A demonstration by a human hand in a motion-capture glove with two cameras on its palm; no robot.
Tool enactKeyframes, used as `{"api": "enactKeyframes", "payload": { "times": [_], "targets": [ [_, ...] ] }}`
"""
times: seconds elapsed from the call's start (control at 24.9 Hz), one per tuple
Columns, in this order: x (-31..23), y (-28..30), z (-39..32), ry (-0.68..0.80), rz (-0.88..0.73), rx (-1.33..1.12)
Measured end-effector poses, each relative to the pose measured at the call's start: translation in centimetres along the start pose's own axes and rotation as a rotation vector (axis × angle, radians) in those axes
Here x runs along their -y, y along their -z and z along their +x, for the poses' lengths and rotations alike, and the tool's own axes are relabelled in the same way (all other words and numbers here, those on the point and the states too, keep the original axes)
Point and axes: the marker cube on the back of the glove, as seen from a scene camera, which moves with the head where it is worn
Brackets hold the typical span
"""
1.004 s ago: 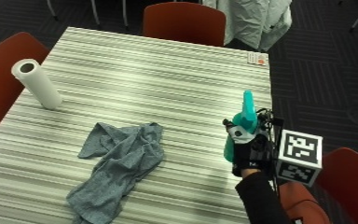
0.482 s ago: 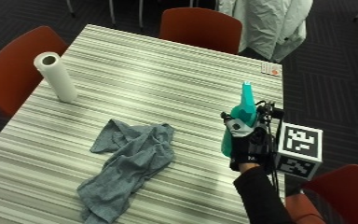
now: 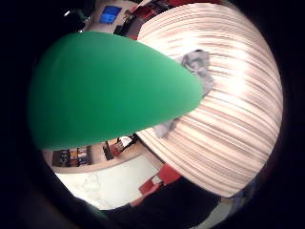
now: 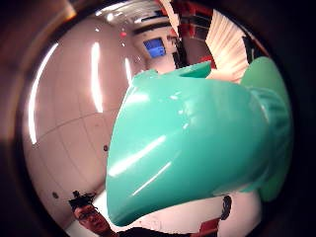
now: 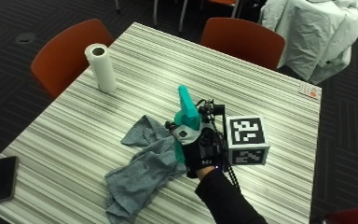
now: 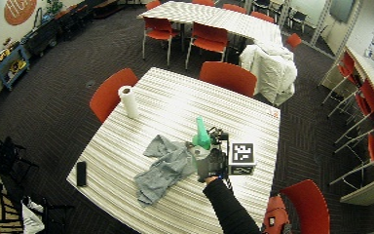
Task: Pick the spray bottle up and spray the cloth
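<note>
gloved right hand [image 5: 194, 147] gripped the green spray bottle [image 5: 185, 119], fingers curled round its body, nozzle end pointing up and away from the person. the bottle stood held just above the striped table [image 5: 253, 93], at the 3 o'clock edge of the grey cloth [image 5: 145, 165].

surroundings, outside view:
- the cloth lay crumpled on the table, running from beside the hand toward 7 o'clock, almost to the near table edge.
- a paper towel roll [image 5: 101, 67] stood upright at 10 o'clock from the hand, near the left table edge, well apart from the cloth.
- a black phone [image 5: 1, 178] lay flat at 8 o'clock, near the table's near-left corner.
- a small card [image 5: 310, 90] lay at 1 o'clock, near the far-right corner.
- red chairs [image 5: 244, 39] stood at the far and left sides; a white garment [image 5: 315, 32] hung beyond the far-right corner.

palm views: the bottle's green body [image 3: 109, 90] filled most of the little-finger-side view, with the cloth [image 3: 198, 64] on the table behind it; the thumb-side view was filled by the bottle's glossy teal head [image 4: 192, 148].

between the bottle and the cloth nothing stood in the way. bare striped surface lay from 11 to 1 o'clock of the hand, and between the cloth and the left edge.
</note>
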Motion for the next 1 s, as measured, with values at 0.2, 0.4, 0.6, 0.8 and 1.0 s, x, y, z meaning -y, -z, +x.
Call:
{"api": "enactKeyframes", "payload": {
  "times": [0.2,0.4,0.6,0.8,1.0],
  "targets": [
    [0.1,-1.1,0.3,-0.008,-0.037,-0.025],
    [0.9,-1.5,1.8,-0.124,-0.075,-0.124],
    [1.8,-2.0,5.3,-0.427,-0.222,-0.309],
    [0.9,-1.9,10.1,-0.726,-0.354,-0.540],
    [-0.9,-1.1,13.4,-0.875,-0.431,-0.766]
  ]
}}
